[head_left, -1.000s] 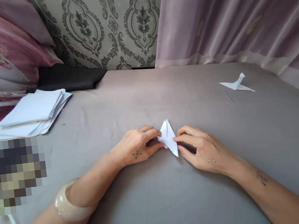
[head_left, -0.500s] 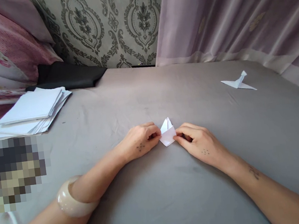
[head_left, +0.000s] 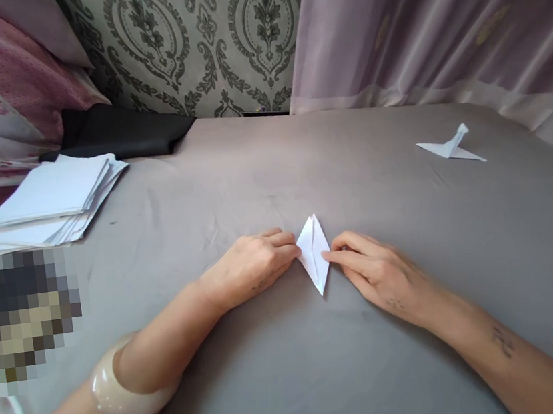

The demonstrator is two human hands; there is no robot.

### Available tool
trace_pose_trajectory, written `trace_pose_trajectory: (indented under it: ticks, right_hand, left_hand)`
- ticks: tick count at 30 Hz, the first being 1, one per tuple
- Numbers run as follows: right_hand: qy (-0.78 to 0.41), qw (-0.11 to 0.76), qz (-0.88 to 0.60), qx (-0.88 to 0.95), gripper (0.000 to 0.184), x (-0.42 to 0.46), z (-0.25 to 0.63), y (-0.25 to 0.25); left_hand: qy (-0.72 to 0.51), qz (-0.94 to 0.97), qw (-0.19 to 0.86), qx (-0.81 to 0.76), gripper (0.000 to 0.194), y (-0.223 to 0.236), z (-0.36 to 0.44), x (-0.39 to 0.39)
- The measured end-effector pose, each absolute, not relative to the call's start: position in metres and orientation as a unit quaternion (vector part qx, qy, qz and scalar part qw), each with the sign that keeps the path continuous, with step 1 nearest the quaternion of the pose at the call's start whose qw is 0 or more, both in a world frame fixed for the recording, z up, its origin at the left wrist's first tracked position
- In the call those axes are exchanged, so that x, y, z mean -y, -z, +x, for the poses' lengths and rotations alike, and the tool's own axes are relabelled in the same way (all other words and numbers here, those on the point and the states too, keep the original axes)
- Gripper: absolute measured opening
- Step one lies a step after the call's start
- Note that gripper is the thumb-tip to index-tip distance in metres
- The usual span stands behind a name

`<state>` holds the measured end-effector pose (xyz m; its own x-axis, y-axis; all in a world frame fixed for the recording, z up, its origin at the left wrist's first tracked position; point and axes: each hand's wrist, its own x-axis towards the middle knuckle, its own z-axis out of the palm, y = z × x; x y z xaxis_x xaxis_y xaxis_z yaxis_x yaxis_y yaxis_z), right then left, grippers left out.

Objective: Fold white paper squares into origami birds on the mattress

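Observation:
A small sheet of white paper [head_left: 319,275], folded into a long diamond with a slit down its middle, lies on the grey cloth in front of me. My left hand [head_left: 258,263] grips its left corner between thumb and fingers. On the opposite side, my right hand [head_left: 377,268] pinches the right corner, with a fingertip resting on the paper's face. The undersides of both corners are hidden. A pale bangle [head_left: 122,390] circles my left forearm.
A stack of white paper [head_left: 52,187] sits at the far left, before a black folded item [head_left: 121,132]. At the right rear rests a folded white paper bird [head_left: 453,145]. Curtains [head_left: 401,30] hang behind the cloth-covered surface [head_left: 298,379]. A blurred patch covers something at left.
The paper's near flap, folded up before, now points down toward me, so the paper has become a full diamond. My right hand has shifted slightly right. The view has tilted a little.

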<state>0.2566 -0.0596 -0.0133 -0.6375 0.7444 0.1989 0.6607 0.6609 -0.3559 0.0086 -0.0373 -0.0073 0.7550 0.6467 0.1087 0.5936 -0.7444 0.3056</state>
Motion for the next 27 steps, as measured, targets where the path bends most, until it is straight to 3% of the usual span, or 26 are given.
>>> trace_pose_trajectory:
  ticks: [7,12,22,27]
  right_hand:
    - [-0.117,0.130,-0.391,0.903,0.040,0.058,0.262,0.010]
    - [-0.167,0.155,-0.413,0.882,0.041,0.054,0.263,0.013]
    - [-0.185,0.195,-0.464,0.844,0.035,0.058,0.250,0.013]
    - [-0.147,0.223,-0.465,0.844,0.022,0.053,0.243,0.018]
  left_hand:
    - [-0.103,0.924,0.141,-0.342,0.031,0.004,0.005,0.039]
    - [-0.126,0.919,0.171,-0.332,0.025,0.008,0.004,0.033]
    - [-0.146,0.945,-0.016,-0.292,0.030,0.020,0.014,0.032]
    - [-0.174,0.923,0.042,-0.341,0.024,0.018,0.018,0.029]
